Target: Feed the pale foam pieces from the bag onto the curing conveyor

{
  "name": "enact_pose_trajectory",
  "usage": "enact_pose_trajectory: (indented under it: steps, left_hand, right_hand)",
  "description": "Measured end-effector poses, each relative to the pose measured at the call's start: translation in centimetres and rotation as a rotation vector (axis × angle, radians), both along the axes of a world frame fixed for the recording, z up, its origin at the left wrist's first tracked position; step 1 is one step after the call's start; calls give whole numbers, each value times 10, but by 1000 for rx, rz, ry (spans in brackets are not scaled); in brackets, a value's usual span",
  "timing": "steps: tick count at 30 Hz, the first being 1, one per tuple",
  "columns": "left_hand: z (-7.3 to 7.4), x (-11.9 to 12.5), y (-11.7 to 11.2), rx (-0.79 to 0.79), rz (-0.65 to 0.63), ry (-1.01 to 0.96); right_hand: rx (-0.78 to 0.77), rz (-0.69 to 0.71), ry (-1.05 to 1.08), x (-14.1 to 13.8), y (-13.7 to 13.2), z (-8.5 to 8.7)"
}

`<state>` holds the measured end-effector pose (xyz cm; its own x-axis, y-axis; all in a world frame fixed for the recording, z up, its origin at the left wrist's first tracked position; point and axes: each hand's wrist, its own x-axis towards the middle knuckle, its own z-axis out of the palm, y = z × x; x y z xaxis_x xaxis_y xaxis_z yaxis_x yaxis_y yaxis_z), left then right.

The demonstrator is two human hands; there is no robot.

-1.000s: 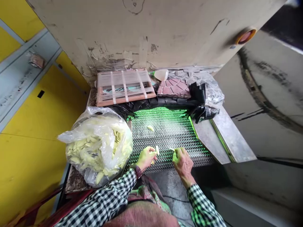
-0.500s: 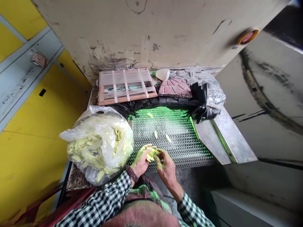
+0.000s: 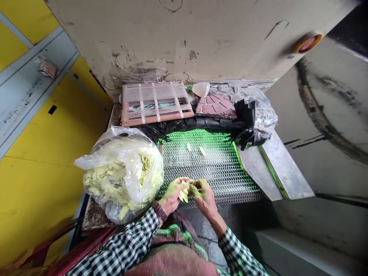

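Observation:
My left hand [image 3: 172, 195] is closed around a small bunch of pale yellow-green, leaf-shaped pieces [image 3: 184, 194]. Thumb and fingers of my right hand [image 3: 204, 197] pinch at the bunch's right side, where a piece's tip shows; the fingers partly cover it. Both hands are above the near end of a metal mesh conveyor belt [image 3: 207, 168]. Farther up the belt, two single leaf-shaped pieces [image 3: 202, 151] lie apart from each other, below the green-lit opening. Left of my hands, a clear plastic bag [image 3: 123, 172] bulges with many more such pieces.
Behind the belt, a ledge holds a wrapped wooden frame [image 3: 157, 102], a reddish patterned slab [image 3: 216, 106] and black plastic sheeting [image 3: 244, 115]. Metal plates [image 3: 283, 165] flank the belt on the right. A round red button [image 3: 309, 44] sticks out of the beige panel.
The pieces on the belt have moved away from me, toward the opening; the farthest one is out of sight. My right fingers have closed in on the bunch in my left hand.

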<state>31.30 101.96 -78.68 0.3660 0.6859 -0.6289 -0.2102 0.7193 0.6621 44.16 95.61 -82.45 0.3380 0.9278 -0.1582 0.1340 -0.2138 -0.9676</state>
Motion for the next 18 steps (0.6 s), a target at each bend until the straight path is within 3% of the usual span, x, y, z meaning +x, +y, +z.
enact_pose_trajectory:
  steps: [3,6,9,12,18]
  left_hand:
    - [-3,-1,-3,27,0,88]
    - [-4,-1,-5,72,46,169]
    - [-2,-3,-4,44,110,201]
    - [2,-6,-3,3,125,162]
    - [5,-9,-4,-20,163,126]
  right_hand:
    - [-69,33,162,-4,-2,-4]
    - [-75,-47,197,-4,-2,-15]
    - [-118,-117,36,4,3,-26]
    - [-181,-80,-160,15,9,-31]
    - [-148,-190,-457,31,7,-27]
